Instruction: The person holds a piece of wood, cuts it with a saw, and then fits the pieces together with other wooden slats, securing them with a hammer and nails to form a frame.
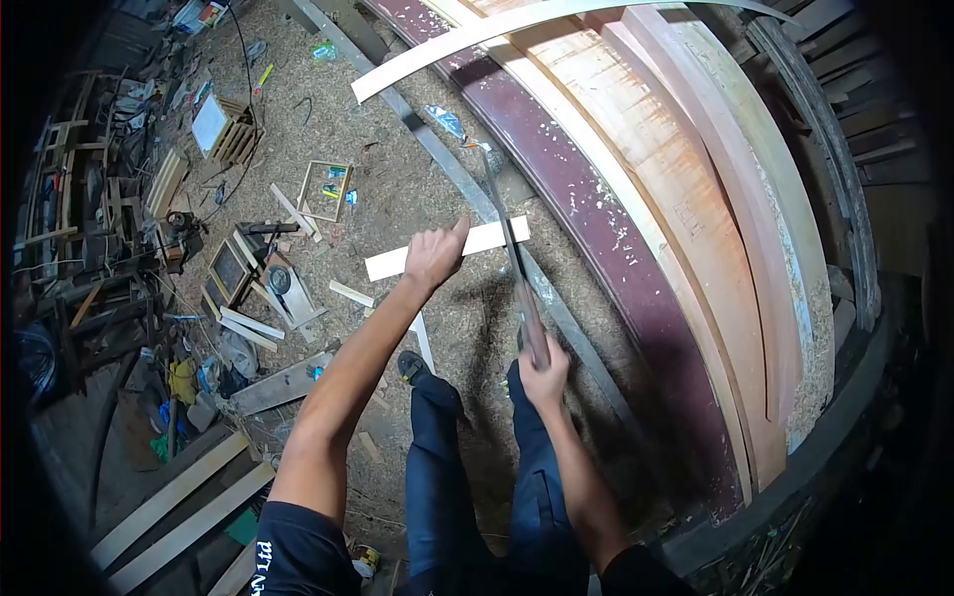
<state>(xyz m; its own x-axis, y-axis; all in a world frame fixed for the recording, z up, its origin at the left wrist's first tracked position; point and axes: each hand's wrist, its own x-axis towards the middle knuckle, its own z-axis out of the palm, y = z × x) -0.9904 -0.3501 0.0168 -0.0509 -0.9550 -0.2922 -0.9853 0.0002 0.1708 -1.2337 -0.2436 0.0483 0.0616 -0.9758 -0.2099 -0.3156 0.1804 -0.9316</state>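
My left hand (435, 253) is closed around a pale wooden strip (388, 265) and presses it near its middle. The strip lies across a long grey beam (571, 323), its right end sticking out beyond it. My right hand (545, 372) grips the handle of a handsaw (521, 281). The saw's narrow dark blade points away from me and crosses the strip close to its right end. Whether its teeth have cut into the wood is too small to tell.
A boat-like wooden hull (646, 139) with a maroon side stands on my right, a long curved strip (477, 40) lying over it. Sawdust and offcuts cover the ground. A small wooden frame (323, 191), a round-dialled tool (281, 281) and stacked planks (189, 487) are on the left.
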